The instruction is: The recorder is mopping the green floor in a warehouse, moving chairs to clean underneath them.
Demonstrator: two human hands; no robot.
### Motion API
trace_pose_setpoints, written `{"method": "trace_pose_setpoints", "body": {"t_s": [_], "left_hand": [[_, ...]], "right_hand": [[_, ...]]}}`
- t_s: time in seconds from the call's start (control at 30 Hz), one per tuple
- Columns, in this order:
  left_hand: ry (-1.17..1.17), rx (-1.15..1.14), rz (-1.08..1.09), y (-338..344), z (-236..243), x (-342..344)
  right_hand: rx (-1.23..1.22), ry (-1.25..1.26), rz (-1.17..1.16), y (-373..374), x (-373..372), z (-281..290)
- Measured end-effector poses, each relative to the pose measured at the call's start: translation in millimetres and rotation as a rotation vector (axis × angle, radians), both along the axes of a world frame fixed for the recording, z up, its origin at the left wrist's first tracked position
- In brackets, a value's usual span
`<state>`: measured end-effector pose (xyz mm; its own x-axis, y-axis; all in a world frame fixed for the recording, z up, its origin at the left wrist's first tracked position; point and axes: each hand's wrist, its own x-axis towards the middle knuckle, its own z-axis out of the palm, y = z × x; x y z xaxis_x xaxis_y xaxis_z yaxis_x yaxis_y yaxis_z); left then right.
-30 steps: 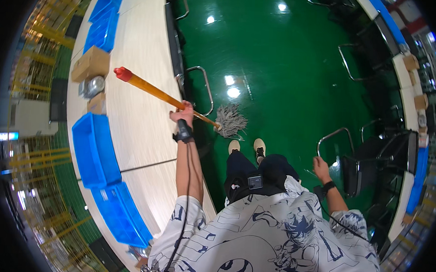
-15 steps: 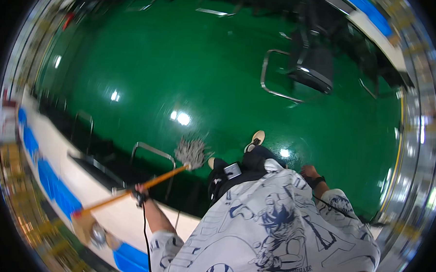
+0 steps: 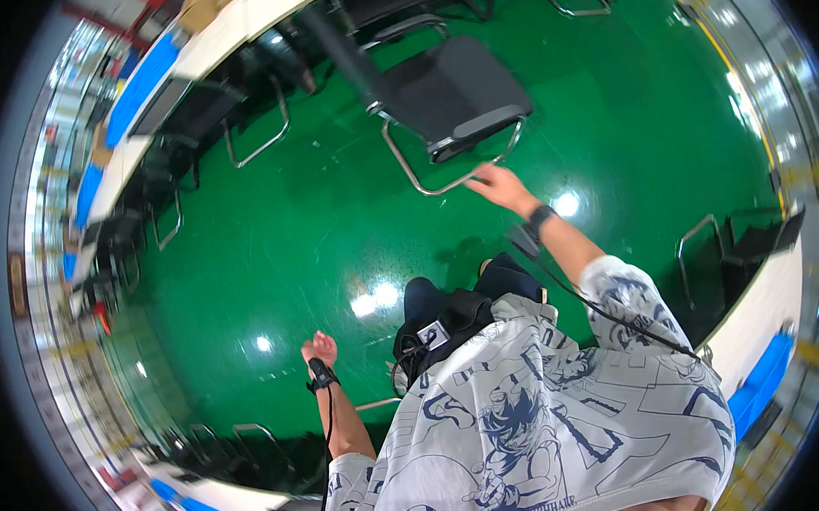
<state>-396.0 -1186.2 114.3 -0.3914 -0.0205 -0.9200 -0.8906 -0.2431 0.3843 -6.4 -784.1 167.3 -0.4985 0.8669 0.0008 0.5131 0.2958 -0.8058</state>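
My left hand hangs over the green floor at my left side. Its fingers are loosely bent and apart, with nothing in them. My right hand is stretched forward, slightly blurred, its fingers extended. In the picture its fingertips overlap the bent metal tube frame of a black chair ahead of me; whether they touch it I cannot tell. Both wrists wear black bands with cables. The mop seen earlier is out of view.
Green floor lies around my feet. Long pale tables with blue bins run along the left, with black chairs beside them. A chair and another pale table stand at the right. A yellow line borders the floor.
My view has turned, bringing the black chair close ahead. My left hand no longer holds the orange-handled mop, which has left the view. My right arm has reached forward.
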Motion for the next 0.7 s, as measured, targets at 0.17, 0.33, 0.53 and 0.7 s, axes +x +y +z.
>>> {"method": "trace_pose_setpoints", "body": {"t_s": [0.17,0.33,0.53,0.7], "left_hand": [[0.159,0.04,-0.582,190,19,-104],[0.269,0.146,-1.073,408,42,-132],[0.388,0.352,-1.587,576,122,-87],[0.411,0.389,-1.725,647,132,-55]], "right_hand": [[0.287,0.207,-0.184,46,-121,80],[0.291,0.181,-0.347,69,-181,68],[0.123,0.152,-0.688,70,-204,29],[0.061,0.003,-0.666,38,-167,26]]}}
